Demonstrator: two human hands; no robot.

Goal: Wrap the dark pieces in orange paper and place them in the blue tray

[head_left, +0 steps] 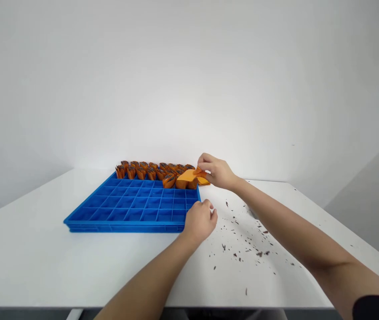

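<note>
Compartment tray [126, 228], blue, divided into a grid, lying flat on a white tabletop [26, 258]; clock directions taken from the tray's centre, twelve toward the white wall [189, 75].

Orange bundles [151, 174], paper-like, fan-shaped, dark at the tops: standing in the far rows, from eleven o'clock round to one. Exact count not readable.

Orange sheet [186, 176], thin, flat, paper-like: above the tray's corner at one to two o'clock, over the nearest bundles; contact with them impossible to tell.

Right hand [219, 172], at two o'clock: fingers closed in a pinch on the near end of the orange sheet.

Left hand [200, 218], at four o'clock, by the tray's near corner: fingers loosely curled, underside hidden; grip on the rim impossible to tell.

Orange stack [204, 182], partly hidden, just outside the tray at two o'clock.

Dark flakes [259, 254], scattered loose on the tabletop at four o'clock.

Progress, by judgement: far rows filled; next row filled only toward one o'clock; orange sheet not yet released; left over, the larger share of the grid, toward six and nine o'clock, blue floors and dividers showing.
</note>
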